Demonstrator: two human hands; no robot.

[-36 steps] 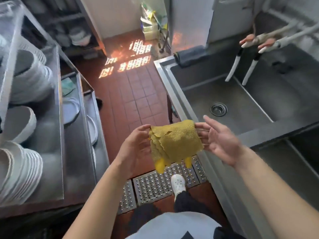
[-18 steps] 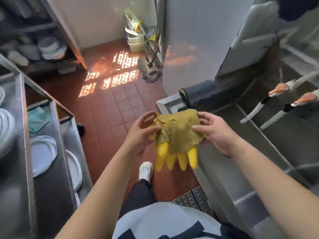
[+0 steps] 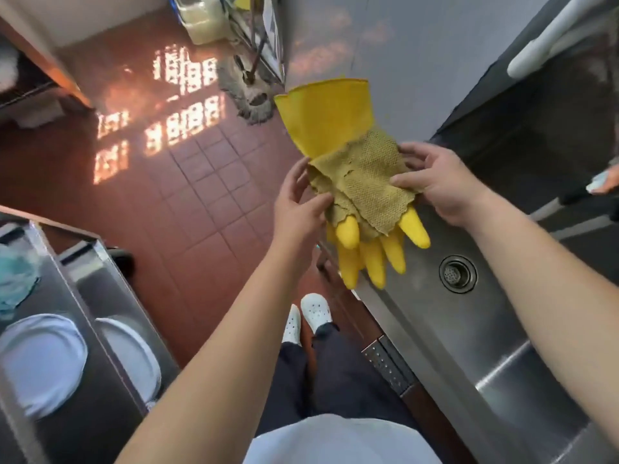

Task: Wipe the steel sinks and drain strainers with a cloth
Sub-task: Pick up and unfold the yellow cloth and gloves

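Both hands' fingers, left hand (image 3: 301, 209) and right hand (image 3: 442, 185), pinch the cloth (image 3: 365, 182) over a yellow glove (image 3: 328, 118), above the sink (image 3: 469, 329) and drain strainer (image 3: 458, 273).

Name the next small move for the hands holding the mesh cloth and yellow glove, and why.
Probably peel the olive mesh cloth off the yellow rubber glove. Left hand and right hand pinch the bundle together above the steel sink, cloth draped over the glove, so it cannot reach the round drain strainer yet.
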